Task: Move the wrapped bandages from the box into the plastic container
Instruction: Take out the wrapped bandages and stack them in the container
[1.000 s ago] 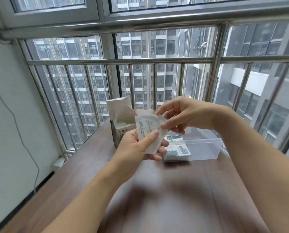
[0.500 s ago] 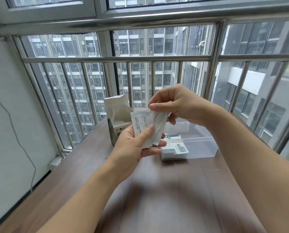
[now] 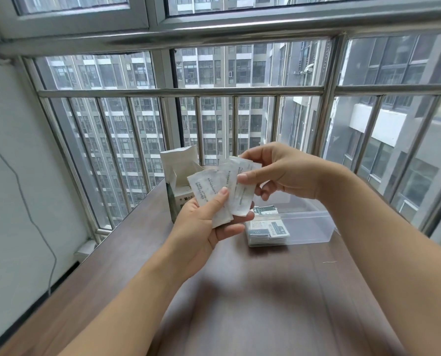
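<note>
White paper-wrapped bandages (image 3: 220,191), flat, thin, rectangular, with fine grey print, sit fanned in my two hands above the table (image 3: 265,304). My left hand (image 3: 204,227) grips the lower ends of the fan, thumb pressed across the front and fingers curled behind. My right hand (image 3: 278,173) pinches the upper right wrapper between thumb and forefinger, the other fingers loosely curled below. Hands are close together, joined through the packets, raised over the gap between box and container.

Box (image 3: 178,181): pale cardboard, upright, top flaps open and standing up, dark print on the lower front. It stands on the table just behind my left hand.

Container (image 3: 306,227): clear plastic, shallow, rectangular, smooth walls. It rests on the table to the right of the box, below my right hand. A stack of wrapped bandages with dark green printed faces lies in its left end.

Table: dark brown wood-grain laminate, matt. Steel railing (image 3: 214,92) of round polished bars runs behind it.

Change against half a second ago: the packets were bunched tighter then; now they are spread wider into a fan. My right hand has shifted to the right and its thumb now sits on the outermost wrapper. Box and container have not moved.
</note>
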